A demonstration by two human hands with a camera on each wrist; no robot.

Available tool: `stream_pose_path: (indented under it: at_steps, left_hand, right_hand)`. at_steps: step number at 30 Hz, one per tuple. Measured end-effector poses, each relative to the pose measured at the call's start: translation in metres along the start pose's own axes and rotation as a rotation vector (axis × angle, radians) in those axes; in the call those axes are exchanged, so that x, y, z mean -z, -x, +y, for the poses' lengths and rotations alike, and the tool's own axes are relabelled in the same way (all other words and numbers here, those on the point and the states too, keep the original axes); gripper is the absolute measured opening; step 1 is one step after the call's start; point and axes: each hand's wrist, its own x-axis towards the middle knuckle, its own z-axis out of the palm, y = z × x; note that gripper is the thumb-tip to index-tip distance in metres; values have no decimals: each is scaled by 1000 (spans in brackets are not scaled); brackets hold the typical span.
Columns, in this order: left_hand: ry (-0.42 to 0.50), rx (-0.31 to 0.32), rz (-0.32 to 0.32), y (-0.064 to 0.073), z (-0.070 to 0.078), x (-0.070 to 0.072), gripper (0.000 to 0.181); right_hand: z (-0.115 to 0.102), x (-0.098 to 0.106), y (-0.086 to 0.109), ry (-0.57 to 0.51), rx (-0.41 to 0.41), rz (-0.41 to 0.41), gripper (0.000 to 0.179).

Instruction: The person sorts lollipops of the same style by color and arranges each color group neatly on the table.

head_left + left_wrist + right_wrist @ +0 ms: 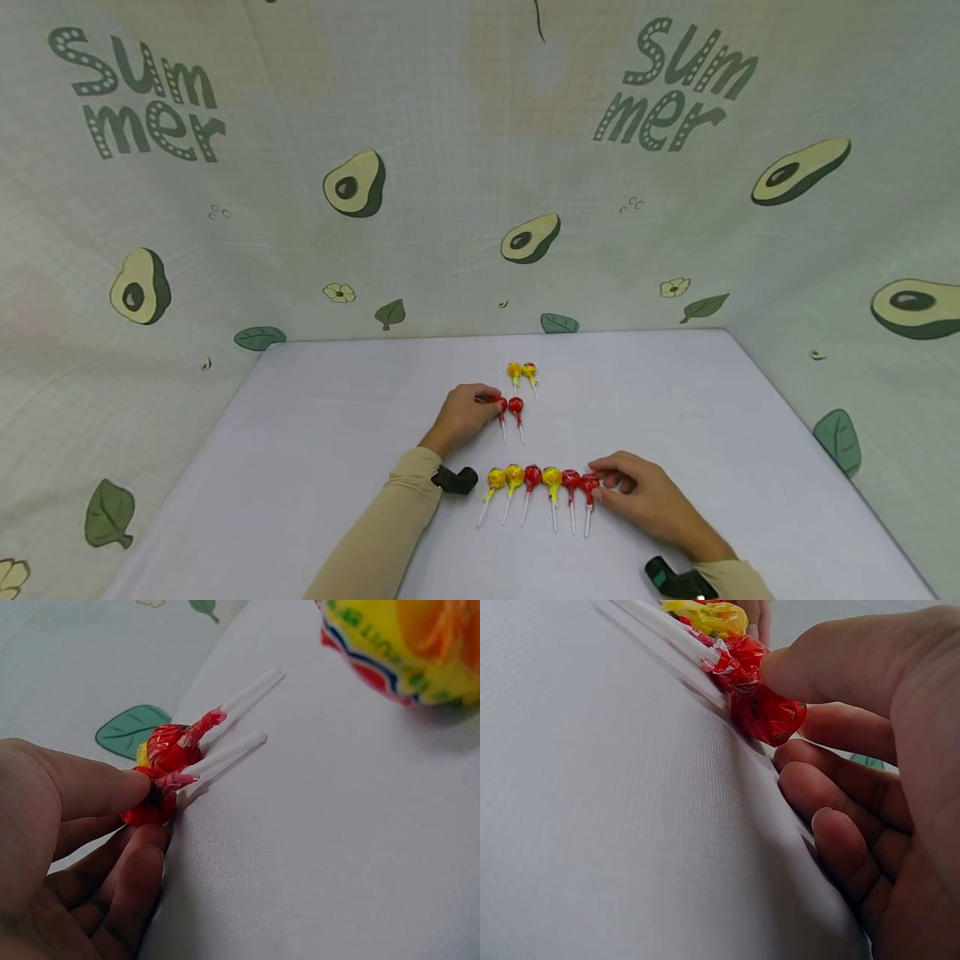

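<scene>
My left hand (467,417) pinches the head of a red lollipop (150,814) between thumb and fingers, its white stick lying toward me. Right beside it lies a second red lollipop (516,406). Nearer to me, my right hand (647,498) has thumb and forefinger on the red lollipop (769,716) at the right end of a row. From the left, that row holds a yellow lollipop (496,479), another yellow one (514,476), a red one (532,477), a yellow one (552,477) and a red one (571,481).
Two yellow lollipops (514,371) lie farther back, behind the red pair. Everything rests on a white table (315,433). A hanging cloth (435,108) printed with avocados and leaves stands behind the table's back edge and along its sides.
</scene>
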Motion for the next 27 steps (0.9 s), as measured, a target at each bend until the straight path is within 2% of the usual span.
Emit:
stream_pose_path:
  at_steps: [11, 21, 27]
  left_hand:
    - [-2, -1, 3, 2, 1, 0, 22]
    - [1, -33, -3, 3, -2, 1, 22]
    - [0, -49, -5, 3, -2, 1, 23]
  right_hand:
    - [-2, 0, 0, 3, -36, -8, 27]
    - [-3, -2, 0, 10, 17, 15, 26]
    - [-2, -3, -1, 26, -11, 11, 26]
